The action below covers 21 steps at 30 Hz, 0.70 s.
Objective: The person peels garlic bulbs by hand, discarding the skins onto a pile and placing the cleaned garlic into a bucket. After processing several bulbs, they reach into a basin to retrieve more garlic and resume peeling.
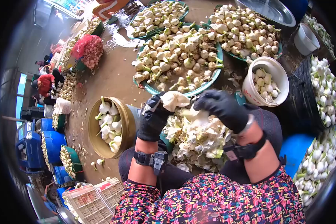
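My left hand (153,115), in a black glove, is closed on a pale garlic bulb (174,100) above the near rim of the large green tray (149,89). To its right is my right hand (218,106), also black-gloved, with fingers bent downward over something whitish and blurred; its fingertips are smeared by motion. Below both hands, between my knees, lies a heap of garlic skins (198,138). Unpeeled bulbs (171,52) fill much of the green tray in front.
A tan bucket (90,128) of white bulbs stands at left, a white bucket (250,91) at right. Further trays of bulbs lie ahead. A red net sack (89,50), plastic crates (91,198) and a co-worker in red (46,85) are at left; a black basket (304,93) is at right.
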{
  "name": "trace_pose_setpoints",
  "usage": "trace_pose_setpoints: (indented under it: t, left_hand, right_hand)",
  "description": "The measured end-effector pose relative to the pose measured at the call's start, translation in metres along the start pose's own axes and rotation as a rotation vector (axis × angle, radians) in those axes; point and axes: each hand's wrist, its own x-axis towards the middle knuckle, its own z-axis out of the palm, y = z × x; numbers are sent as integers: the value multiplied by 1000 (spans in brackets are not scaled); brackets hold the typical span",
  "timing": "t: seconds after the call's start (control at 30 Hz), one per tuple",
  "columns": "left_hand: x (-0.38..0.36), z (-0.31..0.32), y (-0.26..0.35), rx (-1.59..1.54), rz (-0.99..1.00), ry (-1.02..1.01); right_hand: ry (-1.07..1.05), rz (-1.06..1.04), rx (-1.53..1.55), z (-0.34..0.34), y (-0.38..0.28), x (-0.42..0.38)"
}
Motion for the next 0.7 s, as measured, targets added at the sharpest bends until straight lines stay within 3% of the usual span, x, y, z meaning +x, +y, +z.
trace_pose_setpoints:
  t: [0.03, 0.07, 0.1, 0.17, 0.2, 0.27, 0.3, 0.37, 0.5, 0.57, 0.6, 0.7]
  left_hand:
    - [0, 3, 13, 211, 115, -58]
    - [-2, 10, 11, 59, 195, 3]
    - [-3, 15, 11, 51, 193, -1]
    - [-3, 18, 12, -75, 209, -94]
    - [0, 16, 7, 241, 310, -121]
    - [2, 14, 3, 122, 266, -151]
    - [3, 13, 0, 5, 220, -181]
    - [6, 16, -16, 152, 314, -187]
    - [5, 18, -9, 100, 228, -194]
    - [7, 16, -1, 211, 277, -208]
    - [7, 17, 3, 65, 297, -137]
    - [6, 17, -2, 61, 368, -178]
  right_hand:
    - [19, 360, 123, 13, 5, 2]
    - [94, 378, 183, 21, 9, 2]
    - [161, 330, 138, 28, 9, 5]
    - [142, 325, 459, 34, 12, 9]
    - [143, 324, 459, 35, 11, 9]
    - [253, 199, 623, 37, 8, 7]
    - [250, 198, 624, 38, 7, 5]
    - [149, 196, 776, 36, 2, 3]
    - [127, 208, 788, 35, -11, -8]
    - [101, 201, 735, 32, -17, -11]
    - [67, 173, 661, 32, -17, -13]
    - [28, 182, 639, 25, -24, -18]
